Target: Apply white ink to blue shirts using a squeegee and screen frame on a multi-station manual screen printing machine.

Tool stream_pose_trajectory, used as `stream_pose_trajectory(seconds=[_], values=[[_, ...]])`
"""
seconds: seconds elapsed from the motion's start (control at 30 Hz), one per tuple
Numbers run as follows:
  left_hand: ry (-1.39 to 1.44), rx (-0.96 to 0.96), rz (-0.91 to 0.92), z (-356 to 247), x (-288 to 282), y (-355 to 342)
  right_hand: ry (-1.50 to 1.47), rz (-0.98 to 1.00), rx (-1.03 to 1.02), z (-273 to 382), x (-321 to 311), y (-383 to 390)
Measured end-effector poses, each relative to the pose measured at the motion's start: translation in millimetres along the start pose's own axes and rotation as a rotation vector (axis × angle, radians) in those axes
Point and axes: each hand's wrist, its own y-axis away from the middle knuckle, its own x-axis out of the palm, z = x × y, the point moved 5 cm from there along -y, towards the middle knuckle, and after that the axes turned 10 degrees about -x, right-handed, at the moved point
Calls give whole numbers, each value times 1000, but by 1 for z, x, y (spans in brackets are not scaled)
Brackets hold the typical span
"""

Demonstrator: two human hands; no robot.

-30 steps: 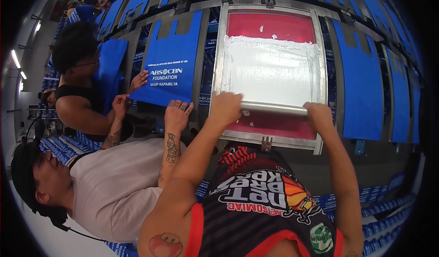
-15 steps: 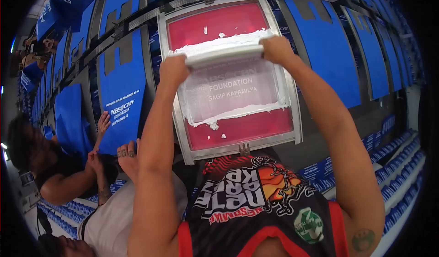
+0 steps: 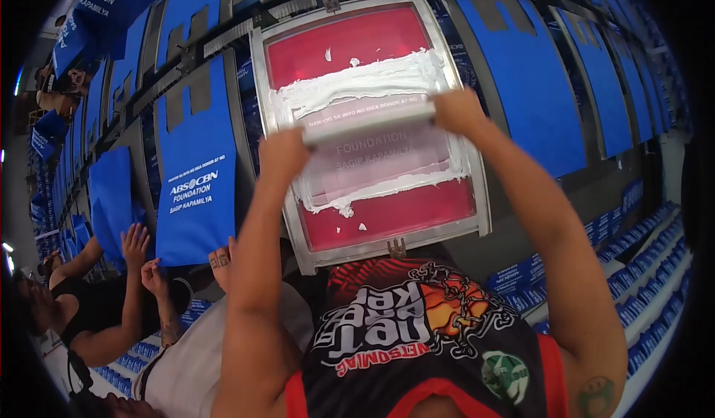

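Observation:
My left hand (image 3: 284,152) and my right hand (image 3: 456,113) are wrapped round the two ends of a long pale squeegee (image 3: 370,126). It lies across a screen-printing frame (image 3: 480,195) with a metal border and red mesh (image 3: 387,215) at its far and near ends. Thick white ink (image 3: 357,80) is smeared in a broad band beyond the squeegee. A thinner, ragged ink line (image 3: 406,189) runs along the near side. Between them, pale lettering shows through the translucent middle of the screen. Whatever lies beneath the frame is mostly hidden.
Blue fabric bag pieces (image 3: 521,83) with handle cut-outs lie in rows on both sides. To my left, other people's hands (image 3: 135,245) are by a printed blue bag (image 3: 197,228). Racks of blue printed pieces (image 3: 655,269) stand at lower right. A metal hinge (image 3: 330,1) joins the frame's far edge.
Both my hands have drawn the squeegee nearer to me, leaving white ink and lettering uncovered behind it. At left, the other people's hands have shifted, and the printed bag lies flatter.

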Motion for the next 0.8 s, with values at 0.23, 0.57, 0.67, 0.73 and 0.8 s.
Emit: stream_pose_trajectory(seconds=[0.23,0.57,0.67,0.73,0.8], values=[[186,-28,-112,-3,27,53,-17,-228,-11,18,20,45],[-136,-64,106,-34,-31,-123,37,-30,8,-41,-55,-91],[-61,78,23,-90,-26,-121,139,-877,-158,-1,-71,-21],[124,159,111,-95,-44,-121,-349,-645,42,27,-25,32],[195,228,110,-54,-42,-151,-978,102,150,91,21,102]])
